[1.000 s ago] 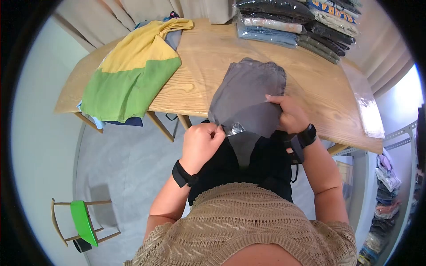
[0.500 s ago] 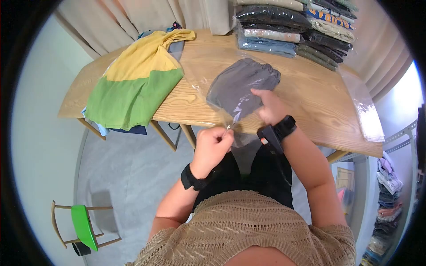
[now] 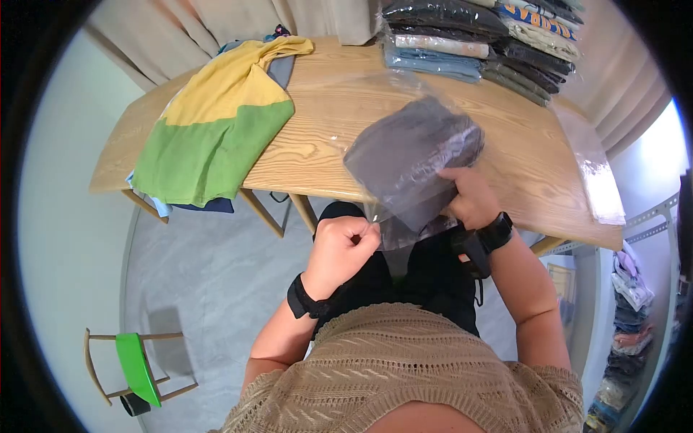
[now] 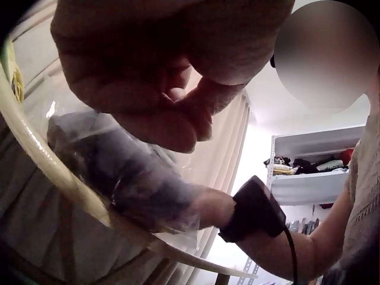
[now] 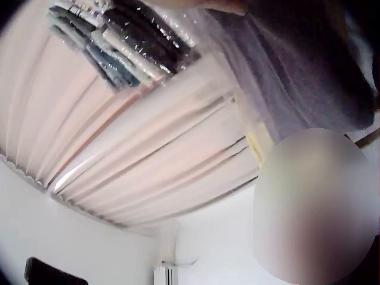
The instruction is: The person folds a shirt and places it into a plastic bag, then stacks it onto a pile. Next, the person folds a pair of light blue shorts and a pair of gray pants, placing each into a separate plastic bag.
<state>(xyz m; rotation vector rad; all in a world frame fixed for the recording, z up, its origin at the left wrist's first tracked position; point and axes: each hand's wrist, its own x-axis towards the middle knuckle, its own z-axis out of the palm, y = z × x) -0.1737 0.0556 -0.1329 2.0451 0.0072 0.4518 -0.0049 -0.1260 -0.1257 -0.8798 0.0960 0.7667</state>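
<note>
A folded dark grey garment (image 3: 404, 151) lies inside a clear plastic bag (image 3: 393, 234), tilted over the table's front edge in the head view. The left hand (image 3: 343, 249) pinches the bag's near left edge between thumb and curled fingers. At the bundle's right side, the right hand (image 3: 473, 200) grips it, thumb on top and the other fingers hidden beneath. In the left wrist view the left hand (image 4: 172, 65) is curled above the bagged garment (image 4: 130, 169). Grey cloth (image 5: 285, 65) fills the upper right of the right wrist view.
A yellow and green garment (image 3: 216, 123) hangs over the front edge of the wooden table (image 3: 317, 162) at left. Bagged clothes (image 3: 440, 43) are stacked at the back right; flat clear bags (image 3: 599, 180) lie at the right end. A green chair (image 3: 137, 368) stands on the floor.
Over the last half second the right hand and the bundle have shifted right and toward the body. The left hand keeps its pinch on the bag, slightly lower than before.
</note>
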